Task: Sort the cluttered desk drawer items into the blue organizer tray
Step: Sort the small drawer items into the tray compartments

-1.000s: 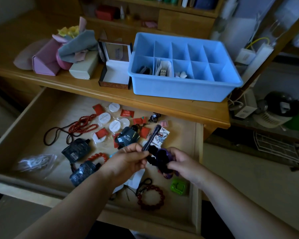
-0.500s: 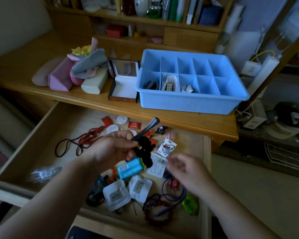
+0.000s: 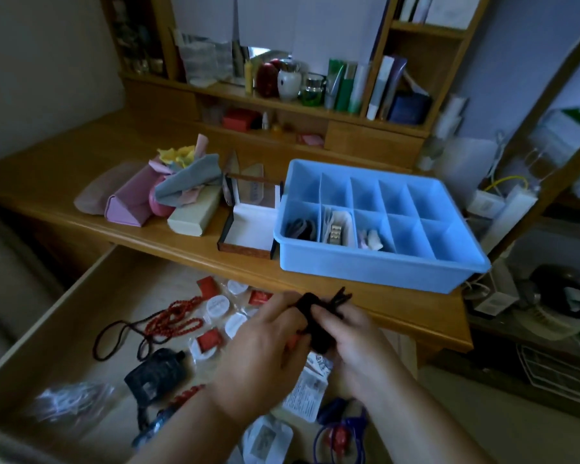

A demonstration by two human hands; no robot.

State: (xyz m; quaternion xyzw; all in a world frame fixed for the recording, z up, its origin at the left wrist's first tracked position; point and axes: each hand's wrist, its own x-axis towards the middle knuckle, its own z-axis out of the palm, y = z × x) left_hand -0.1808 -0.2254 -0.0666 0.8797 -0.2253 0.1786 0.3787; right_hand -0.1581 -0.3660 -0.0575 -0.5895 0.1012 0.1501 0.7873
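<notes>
Both hands, left hand and right hand, are now closed round a black hair clip, the right having rejoined since half a second ago. It is held over the drawer, short of the blue organizer tray on the tabletop; transfer is judged imminent.

The hands, left and right, are covering most of a black item, so its kind is not showing. Both forearms are running off the bottom edge. The hands are also hiding the drawer contents beneath them. The open drawer is being cut off at the bottom and left edges. A clear bag in the drawer is appearing blurred. In the blue organizer tray, the contents of three near compartments are appearing too small and dark to identify. Print on a paper slip is staying illegible.
</notes>
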